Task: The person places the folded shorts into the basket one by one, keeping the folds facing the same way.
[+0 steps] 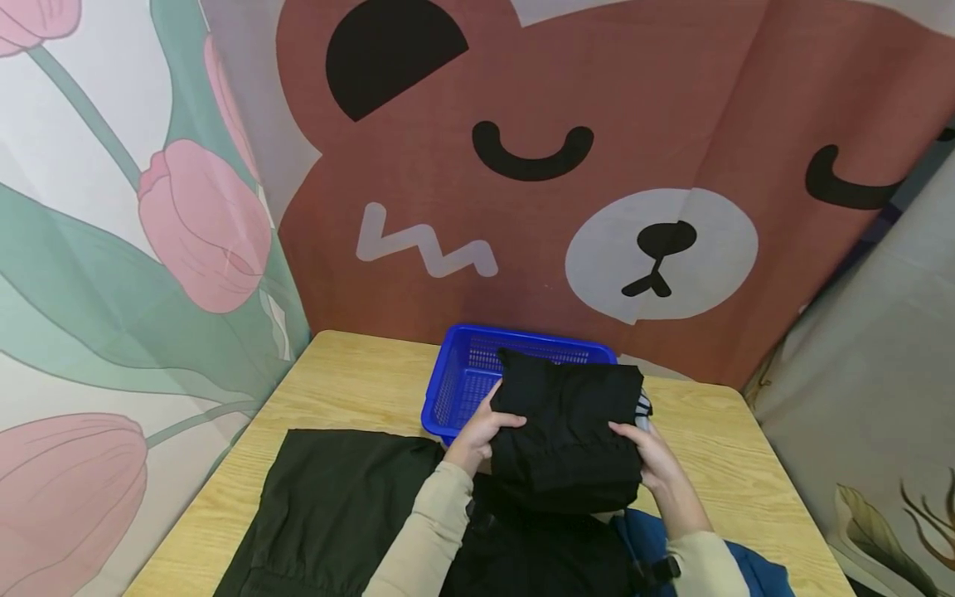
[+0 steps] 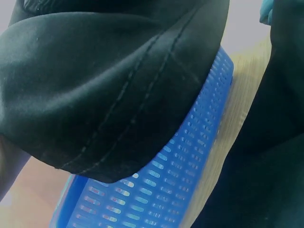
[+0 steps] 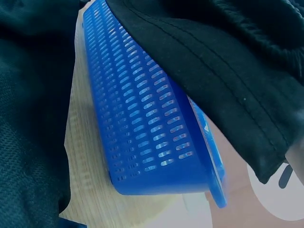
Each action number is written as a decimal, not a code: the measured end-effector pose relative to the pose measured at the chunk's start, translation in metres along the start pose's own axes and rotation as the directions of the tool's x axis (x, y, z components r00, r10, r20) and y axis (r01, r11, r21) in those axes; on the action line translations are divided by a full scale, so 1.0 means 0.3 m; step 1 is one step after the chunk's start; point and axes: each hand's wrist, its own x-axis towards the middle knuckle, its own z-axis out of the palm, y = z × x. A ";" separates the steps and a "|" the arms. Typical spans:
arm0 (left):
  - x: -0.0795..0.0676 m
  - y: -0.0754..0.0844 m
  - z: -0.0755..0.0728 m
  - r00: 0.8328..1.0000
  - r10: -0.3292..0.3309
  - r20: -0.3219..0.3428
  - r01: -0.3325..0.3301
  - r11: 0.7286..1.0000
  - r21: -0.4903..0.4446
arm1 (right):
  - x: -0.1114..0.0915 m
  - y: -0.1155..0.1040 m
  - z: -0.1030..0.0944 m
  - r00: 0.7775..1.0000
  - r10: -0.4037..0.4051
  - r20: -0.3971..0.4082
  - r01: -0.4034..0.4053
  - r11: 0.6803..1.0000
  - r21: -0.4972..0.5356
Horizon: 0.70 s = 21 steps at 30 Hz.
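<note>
Both hands hold a folded black garment, one at each side, over the front edge of a blue plastic basket. My left hand grips the left side with its thumb on top of the cloth. The right hand grips the opposite side the same way, its fingers hidden underneath. Double stitched seams show on the black cloth in the left wrist view. A bit of striped cloth peeks out at the garment's right edge. In the right wrist view, the cloth overhangs the basket's slotted side.
A dark garment lies spread flat at the table's left. Another black garment lies nearest the body, with a blue garment beside it at right. The wooden table backs onto a bear-printed curtain.
</note>
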 end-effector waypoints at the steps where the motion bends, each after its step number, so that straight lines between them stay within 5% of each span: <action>1: 0.001 0.000 -0.002 1.000 0.001 -0.001 -0.001 1.000 -0.001 | 0.002 0.001 -0.001 1.000 0.002 0.000 -0.002 1.000 -0.001; 21: 0.068 -0.002 -0.016 0.994 -0.043 -0.101 0.045 0.999 0.016 | 0.070 -0.010 -0.032 0.992 0.065 -0.105 -0.066 0.998 -0.011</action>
